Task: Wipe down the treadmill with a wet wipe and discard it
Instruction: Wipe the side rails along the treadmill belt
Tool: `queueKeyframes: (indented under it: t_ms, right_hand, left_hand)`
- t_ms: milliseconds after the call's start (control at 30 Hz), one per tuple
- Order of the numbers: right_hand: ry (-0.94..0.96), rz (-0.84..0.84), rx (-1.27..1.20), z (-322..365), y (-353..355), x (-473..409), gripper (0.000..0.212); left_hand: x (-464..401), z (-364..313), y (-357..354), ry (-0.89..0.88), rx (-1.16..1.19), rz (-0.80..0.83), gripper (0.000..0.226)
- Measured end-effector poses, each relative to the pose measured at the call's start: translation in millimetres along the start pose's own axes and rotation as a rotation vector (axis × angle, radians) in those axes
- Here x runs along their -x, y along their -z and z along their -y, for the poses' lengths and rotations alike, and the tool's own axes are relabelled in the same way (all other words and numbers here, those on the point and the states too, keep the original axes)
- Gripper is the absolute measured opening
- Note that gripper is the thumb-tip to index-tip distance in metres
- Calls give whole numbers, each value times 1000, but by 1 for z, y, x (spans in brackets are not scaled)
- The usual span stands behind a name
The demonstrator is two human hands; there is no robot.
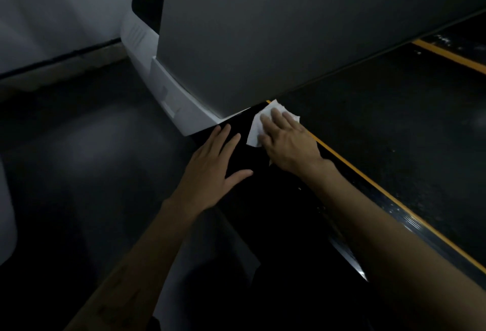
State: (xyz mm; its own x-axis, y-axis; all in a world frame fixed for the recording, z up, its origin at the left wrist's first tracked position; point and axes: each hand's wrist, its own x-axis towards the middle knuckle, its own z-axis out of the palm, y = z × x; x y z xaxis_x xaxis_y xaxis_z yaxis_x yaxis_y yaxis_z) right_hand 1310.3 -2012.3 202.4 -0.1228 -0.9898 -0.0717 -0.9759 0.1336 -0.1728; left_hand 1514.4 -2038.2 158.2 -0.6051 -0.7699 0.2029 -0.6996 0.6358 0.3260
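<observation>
The right hand point(286, 139) presses the wet wipe point(259, 127) flat-fingered on the treadmill's side rail point(263, 199); the left hand point(213, 165) rests open, empty. Ungripped, the wipe may bunch or slip.

The right hand point(288, 141) lies flat on the wet wipe point(259, 127) on the treadmill's side rail point(289, 199); the left hand point(213, 165) rests just left of it.

Dark floor point(79, 146), pale wall point(52, 10) behind
</observation>
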Motion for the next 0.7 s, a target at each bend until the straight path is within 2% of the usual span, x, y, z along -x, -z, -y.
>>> queueKeyframes:
  t_ms: [33,167,267,333,500,600,633,700]
  right_hand:
    - [-14,-18,6,-3,-2,2,70]
    - [-103,4,70,10,-11,32,69]
    - [35,-4,56,6,-9,21,55]
    - [63,12,47,-8,-4,6,58]
    - [-57,-29,152,4,-22,32,77]
    - [56,28,218,4,-17,29,90]
    - [108,40,229,1,-12,23,92]
    - [130,10,215,-10,-10,9,77]
  left_hand:
    - [1,-1,1,9,2,6,88]
    - [2,2,2,5,14,24,86]
    - [2,2,1,2,31,24,86]
    - [1,-1,2,21,43,42,87]
    - [3,1,3,4,41,37,86]
    - [3,3,2,9,39,44,85]
    - [3,1,3,16,41,46,84]
    - [2,-3,4,25,47,52,83]
